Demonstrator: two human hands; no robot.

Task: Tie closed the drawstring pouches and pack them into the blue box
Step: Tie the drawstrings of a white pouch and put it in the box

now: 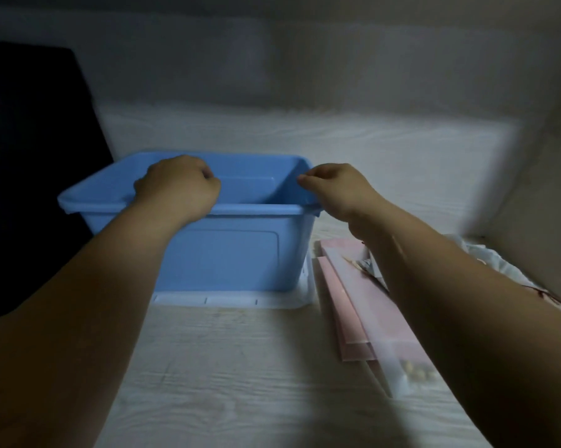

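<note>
Blue box (227, 253): plain light blue all over, walls and rim alike. Flat plastic piece (227, 300) under the box: white, plain. Table (240, 367) under and in front of the box: off-white, faint wavy wood-grain lines. Flat packets (340, 305) right of the box: pale pink, plain. Frosted pouch (398, 357) over them, right-front of the box: milky translucent, beige-tan bits showing through at its near end. Fabric pouch (489, 257) further right of the box: white. Thin cord (542, 294) by it: dark red. Panel (30, 156) left of the box: black, plain. Wall (305, 59) behind the box: grey, plain.
</note>
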